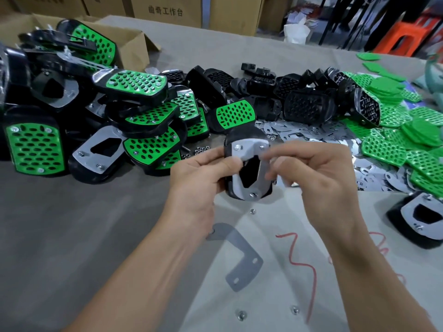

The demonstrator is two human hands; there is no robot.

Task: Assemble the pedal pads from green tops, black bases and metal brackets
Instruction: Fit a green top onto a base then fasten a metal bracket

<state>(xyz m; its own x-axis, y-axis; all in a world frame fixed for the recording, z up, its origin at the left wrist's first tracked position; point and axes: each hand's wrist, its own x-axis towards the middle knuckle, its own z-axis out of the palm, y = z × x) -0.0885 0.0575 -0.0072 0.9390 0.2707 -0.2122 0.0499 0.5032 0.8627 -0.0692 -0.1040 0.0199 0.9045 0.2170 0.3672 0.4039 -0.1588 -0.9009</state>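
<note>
Left of frame, finished pads (pixel 36 147) lie piled. At centre, the left hand (pixel 199 178) grips a pad (pixel 241 136) by its left edge, thumb on the bracket (pixel 250 148), which faces up. The right hand (pixel 311 173) is at the pad's right edge, fingers curled and blurred; I can't tell if it has hold. Green tops (pixel 393 149) are heaped far right.

Cardboard boxes (pixel 167 20) and an orange stool (pixel 405 37) stand behind the table (pixel 72 224), whose near surface bears a red scribble (pixel 304 264).

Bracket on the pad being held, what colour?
Silver-grey bare metal bracket on the black base; head view shows it.
</note>
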